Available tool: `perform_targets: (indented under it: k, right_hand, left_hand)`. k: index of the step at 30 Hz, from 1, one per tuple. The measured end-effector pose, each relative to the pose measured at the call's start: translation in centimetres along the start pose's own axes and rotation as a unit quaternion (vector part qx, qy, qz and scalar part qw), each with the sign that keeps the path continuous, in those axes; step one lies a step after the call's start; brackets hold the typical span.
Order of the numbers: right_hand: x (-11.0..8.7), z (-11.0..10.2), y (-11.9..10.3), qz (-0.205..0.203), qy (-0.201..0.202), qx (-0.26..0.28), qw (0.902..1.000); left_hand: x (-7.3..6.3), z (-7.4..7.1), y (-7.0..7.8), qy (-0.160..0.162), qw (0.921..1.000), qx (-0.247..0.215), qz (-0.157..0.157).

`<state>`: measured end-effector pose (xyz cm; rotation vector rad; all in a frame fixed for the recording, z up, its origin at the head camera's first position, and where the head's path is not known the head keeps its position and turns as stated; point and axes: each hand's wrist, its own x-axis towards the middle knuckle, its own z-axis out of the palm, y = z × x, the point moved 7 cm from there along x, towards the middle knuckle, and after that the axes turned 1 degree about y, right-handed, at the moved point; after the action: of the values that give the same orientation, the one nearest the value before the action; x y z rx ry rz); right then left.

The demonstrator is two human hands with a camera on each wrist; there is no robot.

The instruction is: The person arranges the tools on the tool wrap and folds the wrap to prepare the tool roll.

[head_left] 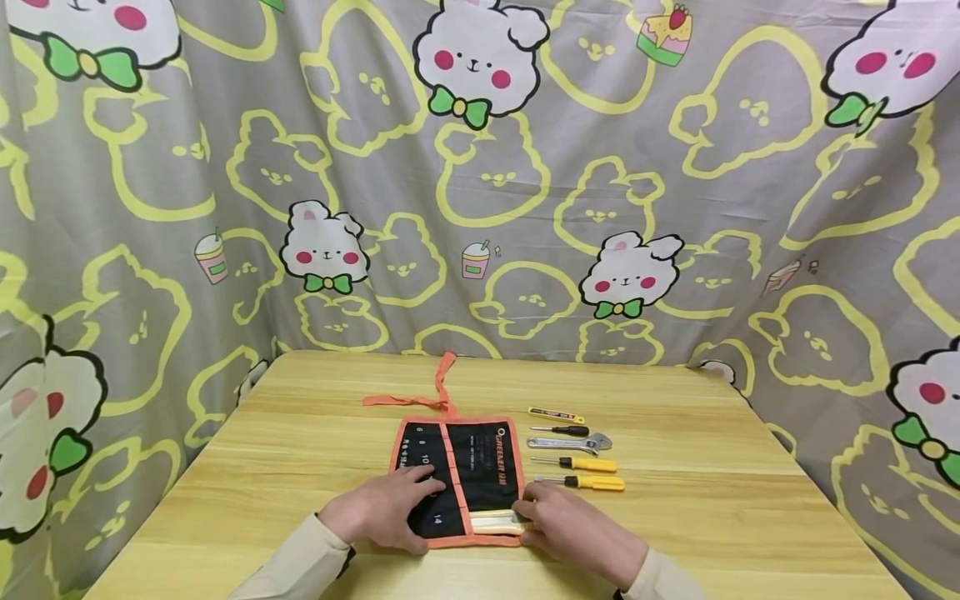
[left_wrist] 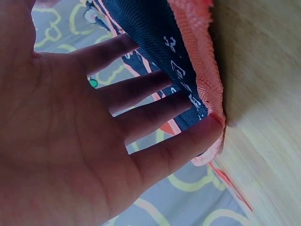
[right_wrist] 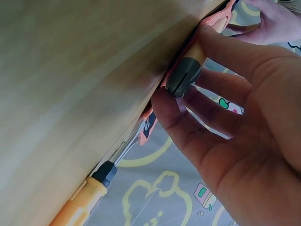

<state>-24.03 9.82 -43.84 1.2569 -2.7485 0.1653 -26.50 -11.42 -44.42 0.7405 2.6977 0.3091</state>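
Note:
A black tool roll (head_left: 487, 467) with orange edging lies unfolded on the table. Across its numbered left panel my left hand (head_left: 382, 504) rests, fingers spread and fairly straight; the left wrist view shows those fingertips on the black cloth and orange edge (left_wrist: 209, 84). My right hand (head_left: 566, 525) pinches the right end of a pale yellow utility knife (head_left: 495, 522). This knife lies along the roll's near edge, its left end at the orange middle strip; whether it enters a pocket I cannot tell. In the right wrist view, thumb and fingers surround its dark slotted end (right_wrist: 183, 77).
Right of the roll lie two yellow-handled screwdrivers (head_left: 596, 464) (head_left: 600, 482), an adjustable wrench (head_left: 570, 442), a small black-handled screwdriver (head_left: 562, 431) and a slim yellow item (head_left: 555, 414). Orange ties (head_left: 442, 387) stretch behind the roll. A patterned curtain (head_left: 405, 317) surrounds the wooden table (head_left: 712, 483).

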Motion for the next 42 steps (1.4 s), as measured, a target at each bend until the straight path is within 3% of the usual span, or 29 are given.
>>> perform_targets:
  k: [11, 23, 32, 42]
  right_hand:
    - [0.7, 0.2, -0.3, 0.009, -0.02, 0.008, 0.9997]
    - [1.4, 0.3, -0.9, -0.001, -0.015, 0.008, 0.9999]
    - [1.9, 0.6, -1.0, 0.019, -0.029, 0.017, 0.9993]
    - [1.2, 0.3, 0.2, 0.02, -0.064, 0.089, 0.9938]
  left_hand:
    - [0.0, 0.0, -0.2, -0.005, 1.0, -0.002, -0.002]
    - [0.0, 0.0, -0.4, -0.005, 1.0, 0.0, 0.0]
    - [-0.1, -0.1, -0.3, -0.003, 1.0, 0.004, 0.0]
    - [0.0, -0.1, -0.1, -0.005, 1.0, 0.003, -0.001]
